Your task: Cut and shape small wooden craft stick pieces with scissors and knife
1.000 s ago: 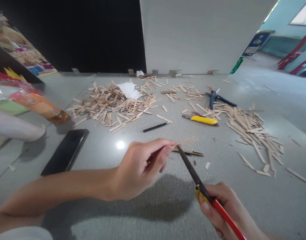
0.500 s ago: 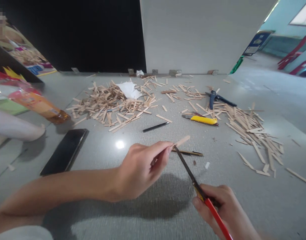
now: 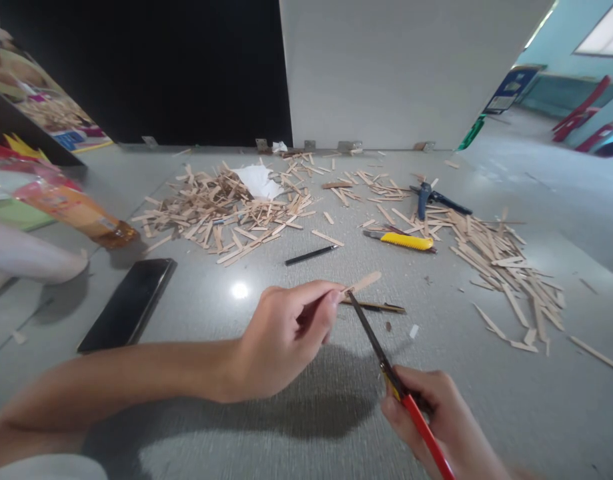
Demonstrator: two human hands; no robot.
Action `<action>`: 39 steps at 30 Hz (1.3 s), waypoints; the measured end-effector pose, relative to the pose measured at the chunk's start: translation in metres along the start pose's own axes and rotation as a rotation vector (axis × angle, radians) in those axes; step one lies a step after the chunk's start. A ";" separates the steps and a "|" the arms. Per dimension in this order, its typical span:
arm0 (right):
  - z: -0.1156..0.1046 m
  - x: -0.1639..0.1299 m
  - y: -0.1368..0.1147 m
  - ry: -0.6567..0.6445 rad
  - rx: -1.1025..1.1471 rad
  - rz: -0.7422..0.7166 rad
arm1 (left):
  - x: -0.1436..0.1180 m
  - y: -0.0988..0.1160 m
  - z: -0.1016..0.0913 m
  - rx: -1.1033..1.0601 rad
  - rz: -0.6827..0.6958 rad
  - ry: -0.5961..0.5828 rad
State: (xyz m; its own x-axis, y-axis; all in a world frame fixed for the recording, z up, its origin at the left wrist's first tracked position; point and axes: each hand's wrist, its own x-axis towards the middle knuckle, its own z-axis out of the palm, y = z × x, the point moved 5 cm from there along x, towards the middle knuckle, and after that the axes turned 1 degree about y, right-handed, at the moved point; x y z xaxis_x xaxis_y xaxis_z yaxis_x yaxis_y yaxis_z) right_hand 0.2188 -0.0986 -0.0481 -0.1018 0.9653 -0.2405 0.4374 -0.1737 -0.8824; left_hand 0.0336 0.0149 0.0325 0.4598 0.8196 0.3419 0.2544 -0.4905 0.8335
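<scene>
Now, by the head view:
Left hand (image 3: 281, 340): its grip is clamped on a stick (image 3: 362, 282), thumb and fingers pinching the near end; the far end pokes out to the right, above the desk (image 3: 296, 440).
Right hand (image 3: 446, 423): its grip is closed round the red handle of a cutter (image 3: 386, 367), low at the right edge of the view.
Cutter: the dark blade runs up and left from the right hand, its tip touching the stick just beside the left fingertips (image 3: 333, 297).
Stick: held in the air between both hands, tilted slightly upward to the right, over the middle of the desk.
Under the stick: a thin dark strip (image 3: 381, 307) lies flat on the desk, with small chips (image 3: 413, 331) near it.
Further back: a black pen (image 3: 311, 254), a yellow knife (image 3: 403, 241), blue pliers (image 3: 429, 197).
Piles: cut sticks heaped at left (image 3: 221, 210) and at right (image 3: 506, 263).
Left side: a phone (image 3: 129, 303) lies face up; a bottle (image 3: 76, 210) lies beyond it.
</scene>
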 end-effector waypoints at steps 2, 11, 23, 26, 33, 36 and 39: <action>-0.001 -0.002 -0.005 0.055 -0.036 -0.008 | 0.000 -0.004 0.003 -0.149 -0.115 -0.032; -0.003 -0.002 -0.018 0.156 -0.082 -0.010 | 0.000 -0.006 0.005 -0.151 -0.104 -0.013; -0.002 -0.006 -0.011 -0.110 0.107 0.343 | -0.005 0.007 0.003 0.631 0.521 0.134; -0.002 -0.005 -0.016 -0.105 0.172 0.300 | -0.006 0.007 0.005 0.735 0.587 0.114; -0.006 -0.008 -0.006 -0.131 0.235 0.290 | -0.001 -0.005 0.005 0.655 0.446 0.015; -0.012 -0.013 0.002 -0.072 0.299 0.296 | 0.008 -0.010 -0.003 0.412 0.169 -0.085; -0.013 -0.013 -0.003 -0.109 0.379 0.190 | 0.013 -0.006 -0.011 0.263 0.044 -0.110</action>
State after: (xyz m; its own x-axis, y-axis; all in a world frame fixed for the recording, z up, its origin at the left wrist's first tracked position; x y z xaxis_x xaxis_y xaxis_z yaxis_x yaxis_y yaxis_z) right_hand 0.2300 -0.1079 -0.0372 -0.1539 0.8864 -0.4366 0.1003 -0.4255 -0.8994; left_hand 0.0289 0.0317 0.0363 0.5606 0.7662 0.3141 0.4376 -0.5961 0.6732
